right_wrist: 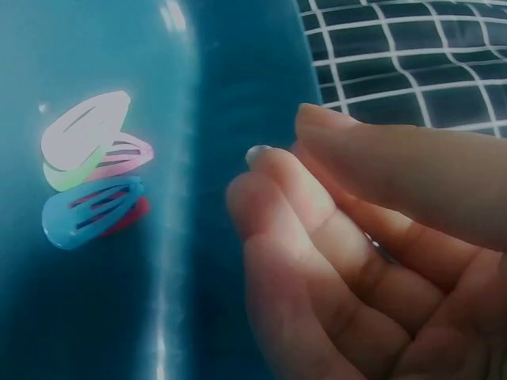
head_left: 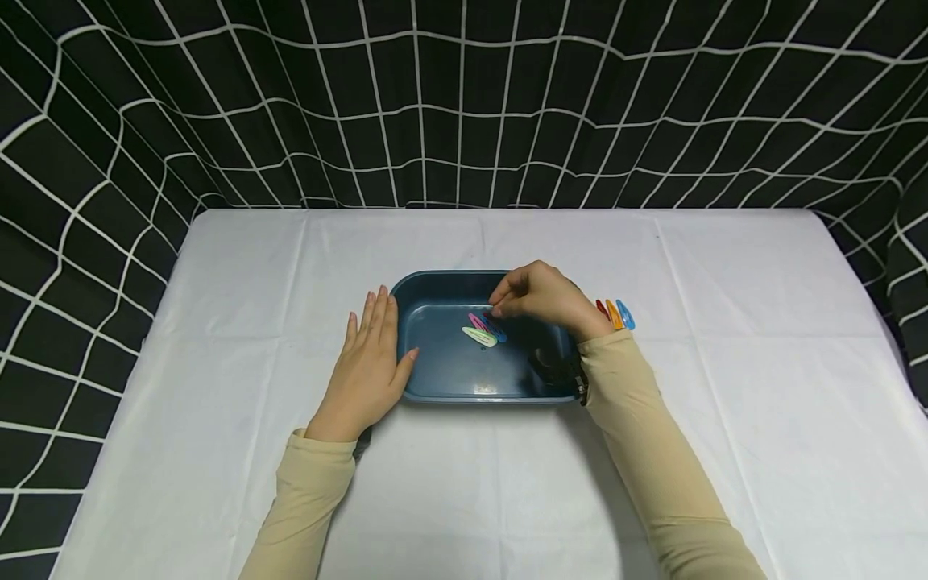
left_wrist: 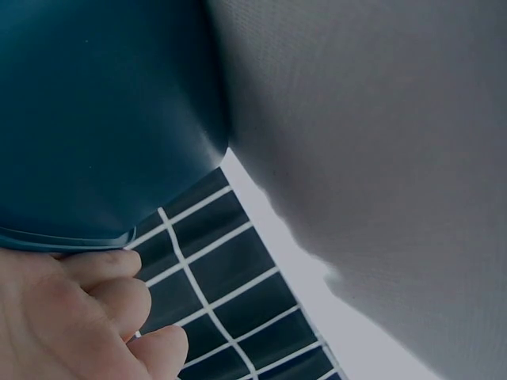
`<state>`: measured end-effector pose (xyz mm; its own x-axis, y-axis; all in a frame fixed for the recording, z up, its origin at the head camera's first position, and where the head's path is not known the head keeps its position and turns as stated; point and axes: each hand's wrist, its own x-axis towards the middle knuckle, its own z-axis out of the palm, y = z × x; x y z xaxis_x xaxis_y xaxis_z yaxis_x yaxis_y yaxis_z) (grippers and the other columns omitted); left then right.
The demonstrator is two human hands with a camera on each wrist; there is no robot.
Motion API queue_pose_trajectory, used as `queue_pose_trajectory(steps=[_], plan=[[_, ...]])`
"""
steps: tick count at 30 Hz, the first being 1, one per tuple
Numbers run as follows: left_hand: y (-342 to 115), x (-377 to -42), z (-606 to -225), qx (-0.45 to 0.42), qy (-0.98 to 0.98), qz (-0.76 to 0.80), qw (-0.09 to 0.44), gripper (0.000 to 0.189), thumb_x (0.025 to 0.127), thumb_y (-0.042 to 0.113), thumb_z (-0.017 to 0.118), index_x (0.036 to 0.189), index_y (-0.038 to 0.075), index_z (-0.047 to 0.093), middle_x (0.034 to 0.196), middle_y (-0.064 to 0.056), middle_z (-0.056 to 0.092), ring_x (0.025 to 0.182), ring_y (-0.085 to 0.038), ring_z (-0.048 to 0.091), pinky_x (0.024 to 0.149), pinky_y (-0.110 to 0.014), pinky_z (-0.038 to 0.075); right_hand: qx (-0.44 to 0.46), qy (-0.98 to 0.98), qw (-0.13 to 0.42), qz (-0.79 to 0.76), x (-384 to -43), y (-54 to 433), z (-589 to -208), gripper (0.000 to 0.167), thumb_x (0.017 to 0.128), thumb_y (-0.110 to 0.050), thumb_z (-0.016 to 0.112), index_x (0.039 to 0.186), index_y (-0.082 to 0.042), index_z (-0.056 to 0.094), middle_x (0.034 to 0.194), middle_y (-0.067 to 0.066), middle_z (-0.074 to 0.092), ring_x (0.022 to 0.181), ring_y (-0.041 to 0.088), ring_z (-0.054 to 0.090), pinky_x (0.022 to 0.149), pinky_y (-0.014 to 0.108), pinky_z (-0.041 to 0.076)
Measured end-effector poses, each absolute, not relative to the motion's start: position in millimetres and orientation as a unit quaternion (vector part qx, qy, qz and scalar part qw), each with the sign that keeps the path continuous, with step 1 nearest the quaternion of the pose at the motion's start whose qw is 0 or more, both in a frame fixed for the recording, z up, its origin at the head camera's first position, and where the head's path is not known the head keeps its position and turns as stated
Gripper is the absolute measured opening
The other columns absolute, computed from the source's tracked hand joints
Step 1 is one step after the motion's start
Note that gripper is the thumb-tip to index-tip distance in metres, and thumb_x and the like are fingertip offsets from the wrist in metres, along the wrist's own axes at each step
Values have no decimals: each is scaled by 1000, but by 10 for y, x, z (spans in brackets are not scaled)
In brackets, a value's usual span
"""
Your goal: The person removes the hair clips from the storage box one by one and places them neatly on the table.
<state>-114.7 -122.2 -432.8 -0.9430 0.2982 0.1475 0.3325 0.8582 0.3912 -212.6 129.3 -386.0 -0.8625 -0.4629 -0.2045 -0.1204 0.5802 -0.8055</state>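
A dark blue rectangular tray (head_left: 442,379) holds a small pile of snap hair clips. In it I see a pale green clip (head_left: 479,337), a pink clip (right_wrist: 131,155), a blue clip (right_wrist: 87,212) and a red clip (right_wrist: 136,214) partly hidden under the blue one. My left hand (head_left: 366,362) lies along the tray's left side, its fingers straight and thumb over the rim. Over the tray, just beside the pile, my right hand (head_left: 544,298) has bent fingers and holds nothing; in the right wrist view the thumb stands apart from the fingertips.
To the right of the tray, by the right wrist, lie a red clip (head_left: 602,308), an orange clip (head_left: 615,315) and a blue clip (head_left: 625,315). A white cloth covers the table (head_left: 217,322). Black fabric with white netting (head_left: 464,113) surrounds the back and sides.
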Motion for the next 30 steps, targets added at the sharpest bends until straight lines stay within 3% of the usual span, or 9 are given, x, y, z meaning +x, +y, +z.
queue_pose_trajectory(steps=[9, 30], plan=[[-1222, -1145, -4327, -164, -963, -211, 39, 70, 98, 29, 47, 145, -11, 16, 154, -23, 7, 143, -33, 4, 112, -49, 5, -179, 874, 208, -401, -2165, 1274, -3941, 9, 79, 0, 72, 86, 4, 71, 74, 6, 70, 65, 7, 59, 66, 26, 47], [-1223, -1147, -4325, -161, -964, -209, 37, 70, 98, 29, 46, 145, -11, 15, 154, -22, 6, 143, -33, 4, 113, -49, 4, -148, 893, 249, -344, -2207, 1306, -4039, 8, 79, 2, 68, 86, 2, 71, 76, 5, 70, 65, 12, 60, 61, 25, 47]])
